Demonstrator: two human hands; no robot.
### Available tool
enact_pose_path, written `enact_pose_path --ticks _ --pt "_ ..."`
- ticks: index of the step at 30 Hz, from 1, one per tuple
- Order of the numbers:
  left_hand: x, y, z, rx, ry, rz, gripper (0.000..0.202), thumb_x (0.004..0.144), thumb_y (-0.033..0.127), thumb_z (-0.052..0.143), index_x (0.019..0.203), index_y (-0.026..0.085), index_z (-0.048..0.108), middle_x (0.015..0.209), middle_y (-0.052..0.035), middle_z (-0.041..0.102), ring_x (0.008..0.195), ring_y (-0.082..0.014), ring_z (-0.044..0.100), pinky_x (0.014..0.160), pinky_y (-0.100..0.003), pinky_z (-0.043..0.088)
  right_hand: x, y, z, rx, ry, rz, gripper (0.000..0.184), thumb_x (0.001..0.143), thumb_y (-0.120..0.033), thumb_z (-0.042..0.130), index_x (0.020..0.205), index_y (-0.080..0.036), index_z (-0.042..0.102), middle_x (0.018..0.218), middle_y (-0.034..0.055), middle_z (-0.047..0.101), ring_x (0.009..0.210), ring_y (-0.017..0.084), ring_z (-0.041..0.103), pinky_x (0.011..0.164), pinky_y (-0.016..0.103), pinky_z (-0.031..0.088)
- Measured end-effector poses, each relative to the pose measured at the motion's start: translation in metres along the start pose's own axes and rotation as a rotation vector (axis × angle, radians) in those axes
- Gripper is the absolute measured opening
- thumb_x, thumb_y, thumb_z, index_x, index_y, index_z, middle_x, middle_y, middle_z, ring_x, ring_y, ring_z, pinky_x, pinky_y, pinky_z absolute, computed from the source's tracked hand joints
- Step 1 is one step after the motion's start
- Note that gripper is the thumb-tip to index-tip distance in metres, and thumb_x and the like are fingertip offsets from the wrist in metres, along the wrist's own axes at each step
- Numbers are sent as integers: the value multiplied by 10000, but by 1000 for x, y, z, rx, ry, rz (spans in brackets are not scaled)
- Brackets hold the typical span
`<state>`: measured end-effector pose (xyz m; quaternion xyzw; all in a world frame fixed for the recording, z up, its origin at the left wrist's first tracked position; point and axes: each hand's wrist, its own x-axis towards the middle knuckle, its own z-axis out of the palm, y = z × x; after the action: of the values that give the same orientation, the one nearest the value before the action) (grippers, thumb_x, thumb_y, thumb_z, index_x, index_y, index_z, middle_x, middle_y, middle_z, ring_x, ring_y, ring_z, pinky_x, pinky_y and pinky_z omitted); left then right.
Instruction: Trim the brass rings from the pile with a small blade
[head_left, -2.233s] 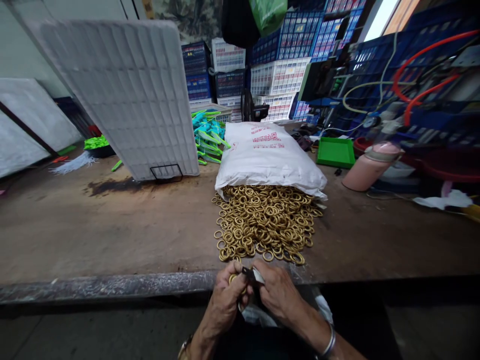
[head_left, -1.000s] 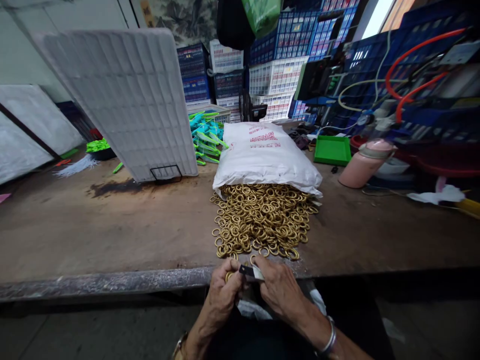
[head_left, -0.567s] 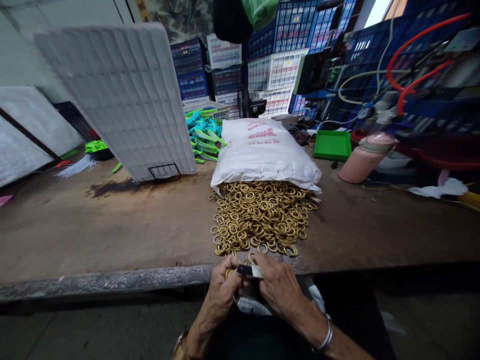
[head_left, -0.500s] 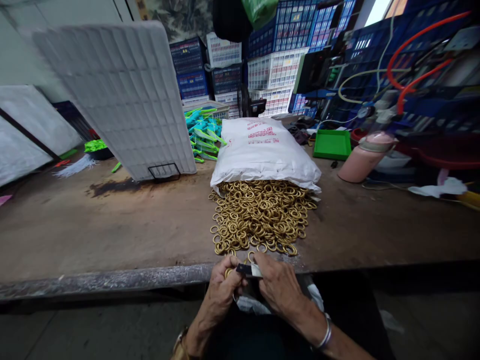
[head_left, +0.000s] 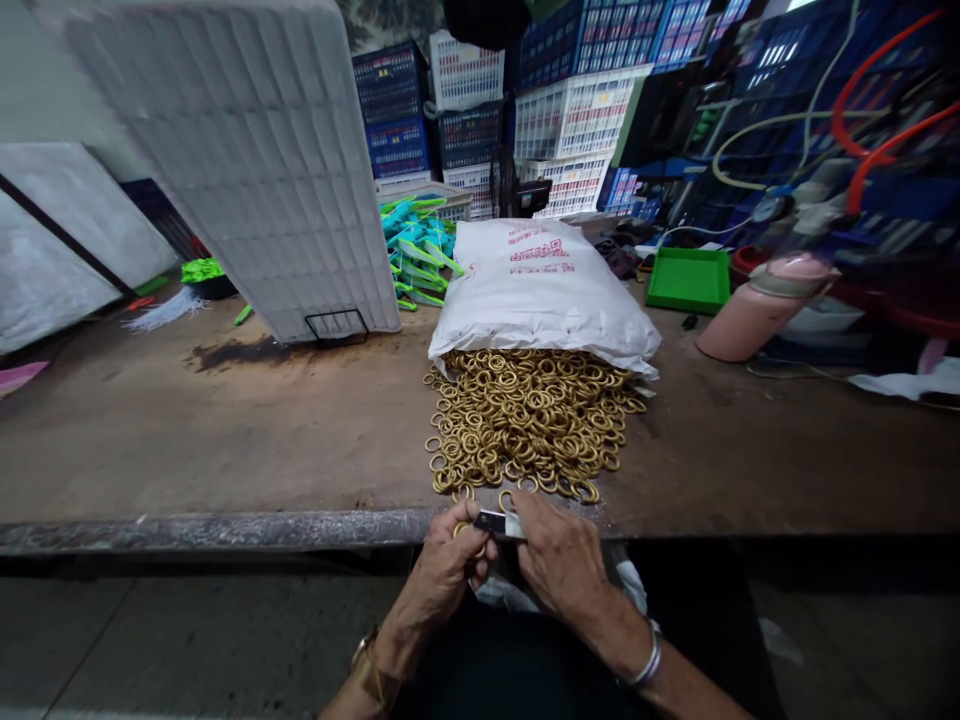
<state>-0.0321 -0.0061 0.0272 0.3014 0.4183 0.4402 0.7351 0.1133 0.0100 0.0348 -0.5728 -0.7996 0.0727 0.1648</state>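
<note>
My left hand (head_left: 442,572) is closed on a gold-coloured ring (head_left: 460,528) at the table's front edge. My right hand (head_left: 562,558) grips a small knife (head_left: 492,521) by its pale handle. Its short dark blade points left and meets the ring at my left fingertips; whether it is cutting cannot be made out. Another ring (head_left: 505,497) shows just beyond my right fingers. Just past both hands lies a heap of gold rings (head_left: 525,425), spilling from the mouth of a white woven sack (head_left: 540,285) printed in red.
At the left stands a tall white ribbed panel (head_left: 247,170) on a wire stand. Teal and green plastic pieces (head_left: 416,250) lie behind it. A green tray (head_left: 688,281) and a pink bottle (head_left: 761,310) are at the right. Stacked crates (head_left: 577,115) rise at the back.
The camera view has tilted and shifted slightly, so the table sits higher. Both hands stay together at the edge, with the knife blade still against the ring.
</note>
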Motion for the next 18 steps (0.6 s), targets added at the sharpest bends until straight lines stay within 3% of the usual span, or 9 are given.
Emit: enact_pose_path --ticks 4,18 --pt "2 -1 0 -22 5 -6 286 699 379 621 766 169 439 544 46 522 374 -27 380 372 -145 229 0 2 3 1 32 -29 282 667 -33 408 866 -176 549 768 29 608 710 138 532 625 243 293" --pt "10 6 2 269 48 60 281 740 430 551 736 170 445 581 35 515 407 -42 385 379 -145 276 11 8 7 77 -188 60 329 669 -36 366 906 -190 534 799 24 628 705 143 555 585 257 245"
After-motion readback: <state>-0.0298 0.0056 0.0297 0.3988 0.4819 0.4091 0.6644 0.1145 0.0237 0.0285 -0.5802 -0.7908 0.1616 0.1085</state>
